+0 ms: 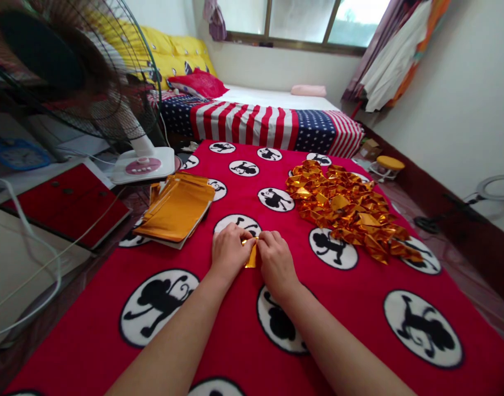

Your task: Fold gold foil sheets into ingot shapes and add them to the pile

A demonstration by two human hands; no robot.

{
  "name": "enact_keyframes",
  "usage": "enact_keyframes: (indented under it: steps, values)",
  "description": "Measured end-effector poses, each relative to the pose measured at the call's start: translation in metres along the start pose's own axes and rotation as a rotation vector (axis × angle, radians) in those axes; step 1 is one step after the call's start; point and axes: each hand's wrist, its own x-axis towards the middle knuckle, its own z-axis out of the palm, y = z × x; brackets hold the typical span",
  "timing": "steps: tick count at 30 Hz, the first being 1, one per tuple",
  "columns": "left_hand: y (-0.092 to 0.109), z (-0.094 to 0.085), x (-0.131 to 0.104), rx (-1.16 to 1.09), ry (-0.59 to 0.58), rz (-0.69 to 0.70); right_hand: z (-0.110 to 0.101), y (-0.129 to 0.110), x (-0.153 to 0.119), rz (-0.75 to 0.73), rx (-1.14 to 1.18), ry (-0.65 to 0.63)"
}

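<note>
Between my two hands a small sheet of gold foil paper lies on the red cloth, partly covered by my fingers. My left hand pinches its left side, thumb and fingers together near the top edge. On the right side, the curled fingers of my right hand press on the same sheet. A stack of flat gold foil paper rests to the left, its edges uneven. Over on the right spreads a heap of folded gold foil pieces.
The red cloth with monkey prints covers the table. At left stand an electric fan and a red panel, with a white cable nearby. Behind are a bed and a yellow-topped stool.
</note>
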Motion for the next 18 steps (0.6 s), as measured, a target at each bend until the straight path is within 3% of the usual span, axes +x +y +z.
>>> enact_keyframes:
  steps: [6, 11, 14, 18]
  values:
    - [-0.002, 0.002, -0.001, -0.002, 0.009, 0.013, 0.001, -0.009, -0.018, -0.038, 0.059, -0.058]
    - [-0.005, 0.005, 0.000, -0.011, 0.015, 0.028, -0.005, 0.008, -0.035, 0.083, 0.053, -0.136]
    - [-0.005, 0.004, 0.000, 0.004, 0.006, 0.034, -0.007, 0.020, -0.040, 0.093, 0.035, -0.118]
    - [0.000, 0.002, -0.003, 0.081, 0.098, 0.182, -0.005, 0.022, -0.041, 0.082, 0.006, -0.073]
